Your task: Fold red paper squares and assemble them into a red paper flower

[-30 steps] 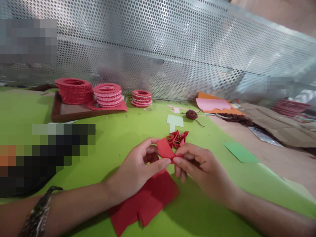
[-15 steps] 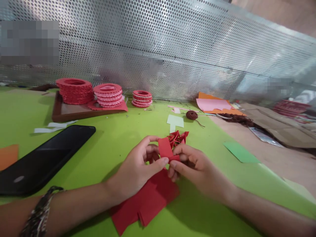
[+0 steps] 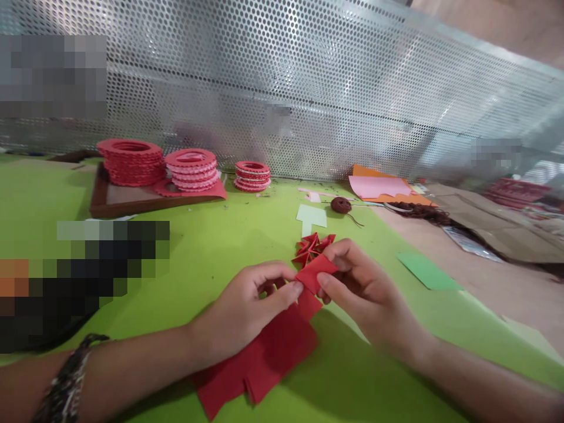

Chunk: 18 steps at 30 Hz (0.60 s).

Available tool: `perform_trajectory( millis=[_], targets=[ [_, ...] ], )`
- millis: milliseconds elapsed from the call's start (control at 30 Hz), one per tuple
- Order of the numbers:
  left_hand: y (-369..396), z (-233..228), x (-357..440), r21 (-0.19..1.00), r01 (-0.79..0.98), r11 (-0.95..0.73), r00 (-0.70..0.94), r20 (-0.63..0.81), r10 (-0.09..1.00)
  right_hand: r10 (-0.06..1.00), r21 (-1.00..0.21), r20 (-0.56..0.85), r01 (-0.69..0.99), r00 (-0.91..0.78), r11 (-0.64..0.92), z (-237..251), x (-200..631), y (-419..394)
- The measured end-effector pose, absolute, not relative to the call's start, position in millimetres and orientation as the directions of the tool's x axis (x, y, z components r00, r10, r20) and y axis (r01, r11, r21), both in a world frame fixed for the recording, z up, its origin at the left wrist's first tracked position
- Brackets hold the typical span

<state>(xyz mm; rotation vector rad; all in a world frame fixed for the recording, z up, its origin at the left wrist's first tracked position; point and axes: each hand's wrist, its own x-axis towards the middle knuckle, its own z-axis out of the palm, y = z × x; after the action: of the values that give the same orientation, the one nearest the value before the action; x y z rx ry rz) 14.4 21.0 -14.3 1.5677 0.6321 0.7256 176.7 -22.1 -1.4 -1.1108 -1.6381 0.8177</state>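
Between my two hands is a small folded piece of red paper, held above the green table surface. My left hand pinches its left corner between thumb and fingers. On the other side, my right hand grips the upper right part, thumb in front and fingers behind. One flap of the paper hangs down below the fingertips. Several red paper sheets lie overlapping under my hands, partly covered by my left wrist. Just behind the held piece sits a spiky folded red paper shape.
Stacks of red and pink scalloped rings stand at the back left, some on a brown tray. A blurred dark object lies left. Brown yarn, green paper and flattened cardboard are to the right. A perforated metal panel rises behind.
The red paper has been turned, and one flap now points downward. My right hand has moved up and right along it; my left hand stays on its left side, slightly lower.
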Motion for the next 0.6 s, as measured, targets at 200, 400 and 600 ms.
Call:
perform_trajectory(
  millis=[200,400,600],
  targets=[
    [20.1,-13.2,13.6,0.995,-0.050,-0.091,0.621,0.103,0.777,0.750,-0.551,0.591,0.529,-0.298,0.645,-0.1,182.6,-22.0],
    [19.9,-10.1,14.7,0.994,-0.075,-0.074,0.595,0.104,0.797,0.557,-0.232,0.627,0.552,-0.545,0.801,2.3,189.1,-21.9],
    [20.1,-10.1,16.1,0.992,-0.080,-0.101,0.599,0.129,0.791,0.569,-0.179,0.575,0.589,-0.588,0.788,2.2,191.5,-22.2]
  ],
)
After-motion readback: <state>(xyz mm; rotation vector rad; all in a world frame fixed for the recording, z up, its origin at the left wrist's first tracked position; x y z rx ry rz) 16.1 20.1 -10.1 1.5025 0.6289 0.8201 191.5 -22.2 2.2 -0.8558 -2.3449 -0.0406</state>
